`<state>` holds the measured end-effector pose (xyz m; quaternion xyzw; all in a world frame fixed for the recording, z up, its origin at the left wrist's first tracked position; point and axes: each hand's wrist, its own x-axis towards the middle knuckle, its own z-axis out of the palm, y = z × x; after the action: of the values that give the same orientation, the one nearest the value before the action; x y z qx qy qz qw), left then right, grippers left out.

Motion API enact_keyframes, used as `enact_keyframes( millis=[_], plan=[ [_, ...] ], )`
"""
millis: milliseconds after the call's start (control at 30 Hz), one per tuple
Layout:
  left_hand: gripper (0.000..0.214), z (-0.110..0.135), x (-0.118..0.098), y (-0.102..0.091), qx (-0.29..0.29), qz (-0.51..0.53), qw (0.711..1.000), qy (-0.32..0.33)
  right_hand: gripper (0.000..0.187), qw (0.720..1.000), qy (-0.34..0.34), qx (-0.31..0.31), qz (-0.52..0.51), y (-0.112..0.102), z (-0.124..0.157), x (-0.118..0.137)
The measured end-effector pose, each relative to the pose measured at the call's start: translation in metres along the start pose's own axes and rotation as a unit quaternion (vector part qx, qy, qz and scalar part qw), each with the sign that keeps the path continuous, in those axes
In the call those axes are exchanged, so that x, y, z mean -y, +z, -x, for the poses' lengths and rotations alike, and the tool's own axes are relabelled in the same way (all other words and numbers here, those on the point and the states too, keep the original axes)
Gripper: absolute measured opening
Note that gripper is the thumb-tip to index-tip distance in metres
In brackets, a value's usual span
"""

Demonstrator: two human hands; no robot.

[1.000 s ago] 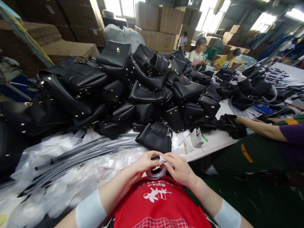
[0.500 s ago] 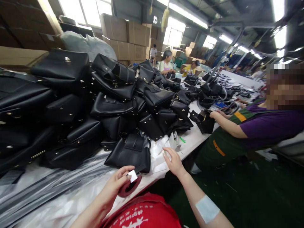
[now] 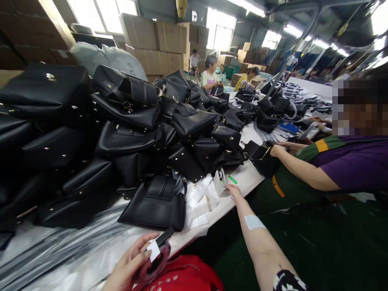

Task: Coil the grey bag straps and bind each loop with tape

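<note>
My left hand [image 3: 136, 256] pinches a small white square of paper [image 3: 154, 249]. A dark red ring-shaped thing [image 3: 165, 255] and a short black strip [image 3: 165, 237] are against the same hand; how they join is hidden. Stretched forward, my right hand [image 3: 234, 191] has its fingertips closed at the lower edge of a light grey upright holder [image 3: 218, 184]; what they pinch is too small to make out. Between the hands, a black handbag [image 3: 160, 208] lies flat on the white table [image 3: 189, 239], its flap side up.
Black handbags [image 3: 130, 137] are piled along the table's left and back. White paper slips [image 3: 200, 220] lie near the front edge, and a green tool [image 3: 233, 179] beside the holder. At right, a co-worker in purple sleeves [image 3: 339, 171] handles another black bag [image 3: 266, 163].
My right hand has gone forward to the grey holder, its fingers closing. My left hand has moved left and nearer to me, still holding the white paper; the black strip now shows.
</note>
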<state>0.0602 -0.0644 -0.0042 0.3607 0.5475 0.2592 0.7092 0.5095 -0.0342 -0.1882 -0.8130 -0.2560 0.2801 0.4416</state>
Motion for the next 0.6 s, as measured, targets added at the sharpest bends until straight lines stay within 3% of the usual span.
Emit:
enact_keyframes(
  millis=[167,300,600],
  plan=[
    [0.052,-0.001,0.0,0.009,0.034,0.037,0.999,-0.012,0.03,0.998,0.003,0.0,-0.064,-0.004,0.004,-0.003],
    [0.054,-0.003,0.0,0.014,0.017,0.03,0.999,-0.02,0.035,0.996,-0.011,-0.037,-0.083,-0.012,0.018,-0.007],
    [0.054,-0.015,0.005,0.013,0.047,0.031,0.998,0.019,0.028,0.997,0.063,-0.035,0.004,-0.01,0.06,-0.017]
  ],
)
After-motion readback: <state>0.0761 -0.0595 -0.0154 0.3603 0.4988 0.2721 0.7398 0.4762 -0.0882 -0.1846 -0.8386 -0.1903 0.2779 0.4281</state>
